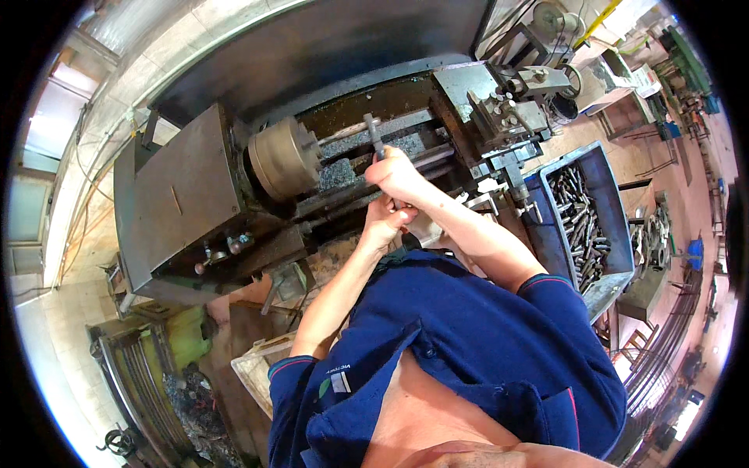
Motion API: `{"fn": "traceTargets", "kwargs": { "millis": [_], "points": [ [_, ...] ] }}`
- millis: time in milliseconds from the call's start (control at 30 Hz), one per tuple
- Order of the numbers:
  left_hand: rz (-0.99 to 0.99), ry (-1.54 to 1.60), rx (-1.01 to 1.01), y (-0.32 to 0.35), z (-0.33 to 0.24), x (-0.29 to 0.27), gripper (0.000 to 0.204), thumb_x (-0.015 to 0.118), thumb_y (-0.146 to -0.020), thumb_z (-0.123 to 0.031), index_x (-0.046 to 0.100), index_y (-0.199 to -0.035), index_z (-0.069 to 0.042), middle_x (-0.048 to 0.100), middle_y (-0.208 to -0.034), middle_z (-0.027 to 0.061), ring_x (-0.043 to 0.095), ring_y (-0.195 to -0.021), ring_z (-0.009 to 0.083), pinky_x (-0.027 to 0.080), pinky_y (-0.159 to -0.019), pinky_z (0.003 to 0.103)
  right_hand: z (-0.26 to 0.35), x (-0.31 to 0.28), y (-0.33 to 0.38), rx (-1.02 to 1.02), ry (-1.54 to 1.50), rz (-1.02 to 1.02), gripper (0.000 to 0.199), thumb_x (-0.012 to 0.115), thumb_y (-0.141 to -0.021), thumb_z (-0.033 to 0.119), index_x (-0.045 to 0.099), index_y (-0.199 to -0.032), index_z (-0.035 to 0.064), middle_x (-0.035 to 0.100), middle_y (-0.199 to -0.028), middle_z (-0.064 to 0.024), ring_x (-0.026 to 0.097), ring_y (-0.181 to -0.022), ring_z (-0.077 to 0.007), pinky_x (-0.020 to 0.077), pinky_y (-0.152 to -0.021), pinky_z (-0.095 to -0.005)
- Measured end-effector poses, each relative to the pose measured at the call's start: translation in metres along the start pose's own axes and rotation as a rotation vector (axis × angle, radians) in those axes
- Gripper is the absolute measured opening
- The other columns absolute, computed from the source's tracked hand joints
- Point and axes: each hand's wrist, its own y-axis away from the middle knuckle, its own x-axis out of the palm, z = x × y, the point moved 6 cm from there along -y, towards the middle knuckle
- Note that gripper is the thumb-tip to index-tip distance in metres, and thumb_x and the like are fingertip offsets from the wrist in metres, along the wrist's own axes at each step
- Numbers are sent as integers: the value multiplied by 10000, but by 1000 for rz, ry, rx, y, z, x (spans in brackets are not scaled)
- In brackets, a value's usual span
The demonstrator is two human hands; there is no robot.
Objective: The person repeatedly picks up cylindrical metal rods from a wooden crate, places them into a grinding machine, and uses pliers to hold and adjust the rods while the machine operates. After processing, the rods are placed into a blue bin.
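My right hand (394,173) is closed round a slim grey metal rod (372,131), whose far end sticks out past the fingers over the lathe bed. Just below it, my left hand (382,224) is closed with its fingers curled at the near end of the rod. The fingers hide most of that end. To the left of both hands is the lathe's round chuck (281,160), apart from them. Metal chips (337,173) lie in the bed under and beside the rod. The rod's exact kind is too small to make out.
The lathe's headstock (179,195) stands at left, its carriage and tool post (507,117) at right. A blue bin (616,210) filled with dark metal pieces sits by my right arm. Behind the bed rises a dark splash guard (328,54). A wooden crate (261,363) is at lower left.
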Motion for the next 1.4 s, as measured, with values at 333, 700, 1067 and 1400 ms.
{"fn": "traceTargets", "kwargs": {
  "millis": [333, 700, 1067, 1400],
  "points": [
    [39, -83, 76, 0, -9, -2, 444, 724, -629, -279, 540, -936, -16, 574, -743, -4, 548, -649, 85, 398, -473, 194, 26, -1, 18, 91, -134, 68, 146, 561, -641, 116, 462, -708, 32, 455, -600, -21, 428, -553, -101, 348, -464, -284],
    [-24, -66, 78, 1, -6, -3, 479, 767, -604, -328, 552, -898, -16, 549, -690, -12, 525, -603, 80, 395, -471, 192, 28, 1, 16, 54, -64, 99, 248, 612, -607, 138, 507, -721, -55, 543, -642, -103, 518, -581, -158, 435, -536, -316],
    [3, -108, 158, 2, -13, -9, 521, 728, -610, -401, 561, -889, 5, 615, -754, 55, 568, -626, 103, 432, -496, 205, 36, 9, 15, 63, -72, 160, 187, 585, -620, 136, 508, -673, -26, 527, -619, -97, 528, -575, -174, 425, -509, -300],
    [-18, -21, 103, 3, -4, -19, 346, 728, -616, -87, 529, -880, 13, 556, -746, 4, 530, -630, 87, 414, -527, 206, 25, 18, 9, 20, 17, 86, 231, 591, -580, 109, 481, -737, -20, 524, -662, -128, 521, -644, -192, 444, -601, -320]
  ]
}}
